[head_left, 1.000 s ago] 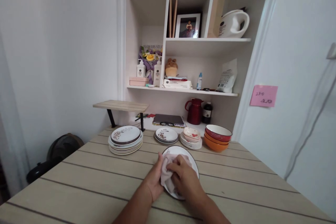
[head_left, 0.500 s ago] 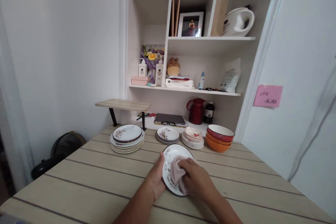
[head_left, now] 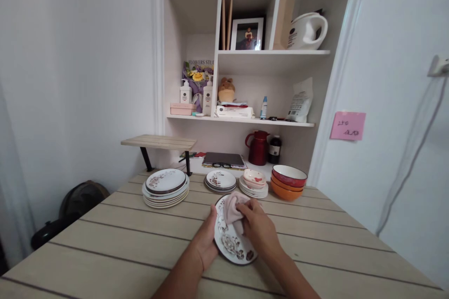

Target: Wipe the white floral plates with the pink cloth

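A white plate (head_left: 229, 243) with a brown flower pattern and dark rim is tilted up above the table, facing me. My left hand (head_left: 206, 238) grips its left edge, thumb along the rim and the other fingers hidden behind it. In my right hand (head_left: 257, 224) is a bunched pale pink cloth (head_left: 232, 206), pressed against the upper part of the plate. The cloth covers some of the plate's top edge. Part of the plate's right side is hidden by my right hand.
Along the table's (head_left: 140, 243) back stand a stack of large plates (head_left: 165, 181), smaller patterned plates (head_left: 220, 179), small dishes with heart-marked bowls (head_left: 254, 178), and red and orange bowls (head_left: 288, 182). Behind are a small raised stand (head_left: 159, 142), a laptop (head_left: 224, 159) and a red jug (head_left: 258, 148).
My right hand has moved the cloth from the middle of the plate up to its top edge, uncovering the flower pattern below. My left hand keeps its hold. The view has shifted slightly right.
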Demonstrator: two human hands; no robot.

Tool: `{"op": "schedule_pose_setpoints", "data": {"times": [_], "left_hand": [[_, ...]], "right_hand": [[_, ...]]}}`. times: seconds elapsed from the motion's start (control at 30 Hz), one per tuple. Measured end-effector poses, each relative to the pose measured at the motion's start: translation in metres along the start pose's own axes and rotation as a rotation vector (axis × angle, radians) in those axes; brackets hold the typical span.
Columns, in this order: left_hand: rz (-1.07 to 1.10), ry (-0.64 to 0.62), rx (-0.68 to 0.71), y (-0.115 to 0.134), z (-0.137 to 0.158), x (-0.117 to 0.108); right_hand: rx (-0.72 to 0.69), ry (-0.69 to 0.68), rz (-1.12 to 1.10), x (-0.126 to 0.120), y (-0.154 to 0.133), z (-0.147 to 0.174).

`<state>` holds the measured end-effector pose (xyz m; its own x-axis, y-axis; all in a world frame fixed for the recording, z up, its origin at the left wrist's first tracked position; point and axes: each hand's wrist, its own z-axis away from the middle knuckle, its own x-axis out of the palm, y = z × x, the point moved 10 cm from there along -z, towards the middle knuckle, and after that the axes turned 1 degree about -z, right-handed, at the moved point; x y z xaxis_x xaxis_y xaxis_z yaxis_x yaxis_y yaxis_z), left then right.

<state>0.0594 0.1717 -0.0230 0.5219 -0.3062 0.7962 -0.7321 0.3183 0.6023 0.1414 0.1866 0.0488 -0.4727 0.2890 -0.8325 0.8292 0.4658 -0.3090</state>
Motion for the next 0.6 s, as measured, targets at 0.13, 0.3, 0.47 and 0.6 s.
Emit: {"op": "schedule_pose_setpoints", "data": {"times": [0.13,0.3,0.47,0.6], "left_hand": [[-0.007,-0.003,-0.012,0.001,0.002,-0.001],[-0.043,0.024,0.004,0.004,0.003,-0.004],[-0.046,0.034,0.014,0.004,0.000,-0.003],[-0.014,0.008,0.016,0.002,0.000,0.001]], "right_hand": [[-0.010,-0.163,0.003,0.014,0.004,0.011],[-0.207,-0.222,-0.074,0.024,-0.039,0.022],[-0.199,-0.030,-0.009,0.013,-0.050,0.007],[-0.117,0.043,0.033,0.001,-0.025,-0.004]]}}
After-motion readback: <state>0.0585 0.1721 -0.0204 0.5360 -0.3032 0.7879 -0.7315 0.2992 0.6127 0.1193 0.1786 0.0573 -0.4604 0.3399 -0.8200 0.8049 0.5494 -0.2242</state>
